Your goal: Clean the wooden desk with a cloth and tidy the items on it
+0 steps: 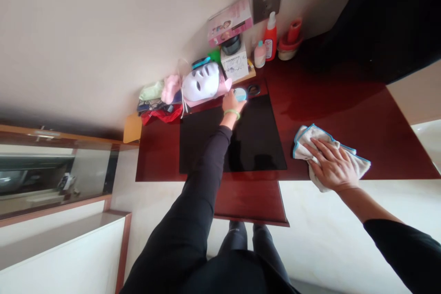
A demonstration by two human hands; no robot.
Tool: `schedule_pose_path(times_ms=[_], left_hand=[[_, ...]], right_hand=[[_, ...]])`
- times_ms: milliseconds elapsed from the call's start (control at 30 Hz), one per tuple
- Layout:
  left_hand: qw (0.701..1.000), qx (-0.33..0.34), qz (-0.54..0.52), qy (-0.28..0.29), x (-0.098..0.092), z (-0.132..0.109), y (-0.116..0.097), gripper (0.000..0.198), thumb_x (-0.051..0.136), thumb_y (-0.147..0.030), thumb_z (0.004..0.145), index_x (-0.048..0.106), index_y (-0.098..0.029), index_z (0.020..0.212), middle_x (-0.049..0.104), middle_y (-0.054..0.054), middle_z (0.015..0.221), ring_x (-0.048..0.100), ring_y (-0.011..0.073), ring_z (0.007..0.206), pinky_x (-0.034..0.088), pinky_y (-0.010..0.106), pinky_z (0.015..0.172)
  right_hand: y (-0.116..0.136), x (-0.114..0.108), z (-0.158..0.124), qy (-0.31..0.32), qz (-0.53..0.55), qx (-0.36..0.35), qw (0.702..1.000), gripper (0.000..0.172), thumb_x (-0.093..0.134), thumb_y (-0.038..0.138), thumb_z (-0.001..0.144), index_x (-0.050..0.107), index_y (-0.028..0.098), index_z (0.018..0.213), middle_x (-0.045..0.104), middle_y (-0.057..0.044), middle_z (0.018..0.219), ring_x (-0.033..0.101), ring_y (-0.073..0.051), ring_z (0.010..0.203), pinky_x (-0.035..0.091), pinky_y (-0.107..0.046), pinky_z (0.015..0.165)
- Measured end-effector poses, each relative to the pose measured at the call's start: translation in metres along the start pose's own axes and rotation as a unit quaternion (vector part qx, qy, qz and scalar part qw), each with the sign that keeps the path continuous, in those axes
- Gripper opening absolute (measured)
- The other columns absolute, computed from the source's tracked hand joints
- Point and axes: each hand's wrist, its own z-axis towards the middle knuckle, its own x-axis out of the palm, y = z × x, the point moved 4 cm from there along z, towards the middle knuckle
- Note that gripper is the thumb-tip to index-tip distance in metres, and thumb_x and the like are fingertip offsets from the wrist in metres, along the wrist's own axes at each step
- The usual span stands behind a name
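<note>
My left hand (232,104), with a pale green bangle at the wrist, is closed round a small round container with a white and light blue lid (240,94), at the back edge of the black mat (258,133). Just right of that container lies a dark ring-shaped object (254,90). Over on the right, my right hand (333,165) presses a whitish cloth with blue edging (305,140) onto the dark red desk (330,96), near its front edge. Part of the cloth hangs over that edge.
Along the wall stand a white mask (201,83), a pink box (230,23), a white box (235,65), a red pump bottle (270,39), a pink bottle (259,54) and a red container (289,46). A pulled-out drawer or tray (248,200) juts from the desk's front.
</note>
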Motion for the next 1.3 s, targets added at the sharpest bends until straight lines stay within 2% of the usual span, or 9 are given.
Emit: schedule_pose_path(times_ms=[100,167,367,500,600,667,733,967,1300], left_hand=[[1.000,0.000,-0.002,0.003,0.009,0.023,-0.003,0.077,0.095,-0.036,0.085,0.059,-0.020,0.152,0.070,0.020,0.146,0.066,0.0389,0.139,0.057,0.048,0.115],[1.000,-0.007,-0.005,0.005,0.013,0.033,-0.005,0.078,0.095,-0.039,0.085,0.060,-0.021,0.152,0.070,0.020,0.145,0.067,0.0391,0.138,0.057,0.048,0.114],[1.000,0.014,0.007,0.005,0.016,0.047,-0.014,0.073,0.088,-0.040,0.092,0.060,-0.021,0.156,0.067,0.023,0.147,0.063,0.0399,0.143,0.058,0.048,0.113],[0.999,0.041,0.032,-0.012,0.010,0.044,-0.017,0.078,0.087,-0.035,0.093,0.053,-0.018,0.162,0.054,0.027,0.163,0.061,0.0408,0.147,0.056,0.047,0.114],[0.997,0.064,0.023,-0.046,-0.001,0.040,-0.016,0.066,0.078,-0.038,0.100,0.054,-0.013,0.157,0.053,0.027,0.163,0.058,0.0379,0.150,0.052,0.044,0.119],[0.994,0.095,0.025,-0.039,-0.008,0.043,-0.017,0.042,0.062,-0.029,0.109,0.060,-0.013,0.147,0.061,0.024,0.154,0.058,0.0340,0.149,0.047,0.043,0.124],[0.990,0.132,0.037,-0.014,-0.013,0.049,-0.020,0.031,0.051,-0.018,0.109,0.067,-0.015,0.135,0.067,0.021,0.145,0.059,0.0320,0.146,0.044,0.045,0.127],[0.980,0.186,0.070,0.009,-0.013,0.075,-0.034,0.018,0.061,-0.016,0.103,0.077,-0.021,0.108,0.067,0.018,0.135,0.052,0.0383,0.145,0.041,0.055,0.127],[0.986,0.160,0.054,0.012,0.004,0.092,-0.028,0.030,0.052,-0.009,0.105,0.073,-0.020,0.123,0.066,0.014,0.146,0.062,0.0299,0.141,0.046,0.047,0.128]], right_hand=[[0.001,-0.002,0.001,0.007,0.009,0.001,1.000,0.084,0.054,0.032,0.108,0.016,0.038,0.183,0.054,-0.009,0.171,0.065,-0.037,0.145,0.051,-0.054,0.120],[0.001,-0.003,0.001,0.012,0.008,0.002,1.000,0.090,0.054,0.031,0.108,0.006,0.041,0.183,0.052,-0.009,0.173,0.066,-0.038,0.145,0.053,-0.055,0.117],[0.000,-0.002,0.001,0.021,0.020,0.019,0.999,0.092,0.056,0.031,0.107,0.004,0.044,0.182,0.051,-0.006,0.173,0.065,-0.037,0.146,0.053,-0.054,0.120],[0.000,0.001,0.000,0.022,0.021,0.019,0.999,0.092,0.057,0.031,0.108,0.004,0.044,0.182,0.050,-0.006,0.173,0.065,-0.036,0.146,0.051,-0.055,0.123],[-0.001,0.001,0.000,0.015,0.017,0.017,1.000,0.086,0.056,0.032,0.109,0.012,0.041,0.183,0.052,-0.007,0.172,0.066,-0.036,0.146,0.051,-0.055,0.122],[-0.001,0.001,0.001,0.018,0.017,0.024,0.999,0.078,0.055,0.032,0.109,0.027,0.039,0.181,0.055,-0.007,0.170,0.066,-0.035,0.145,0.052,-0.053,0.122],[-0.001,0.001,0.002,0.022,0.018,0.030,0.999,0.070,0.054,0.033,0.108,0.042,0.037,0.176,0.057,-0.006,0.169,0.066,-0.035,0.145,0.051,-0.052,0.123],[-0.001,0.001,0.004,0.041,0.014,0.046,0.998,0.058,0.054,0.034,0.107,0.062,0.033,0.164,0.058,-0.007,0.168,0.065,-0.035,0.146,0.048,-0.051,0.126],[-0.001,0.001,0.003,0.055,0.014,0.044,0.997,0.051,0.056,0.034,0.107,0.068,0.026,0.157,0.058,-0.009,0.168,0.062,-0.033,0.150,0.043,-0.049,0.129]])
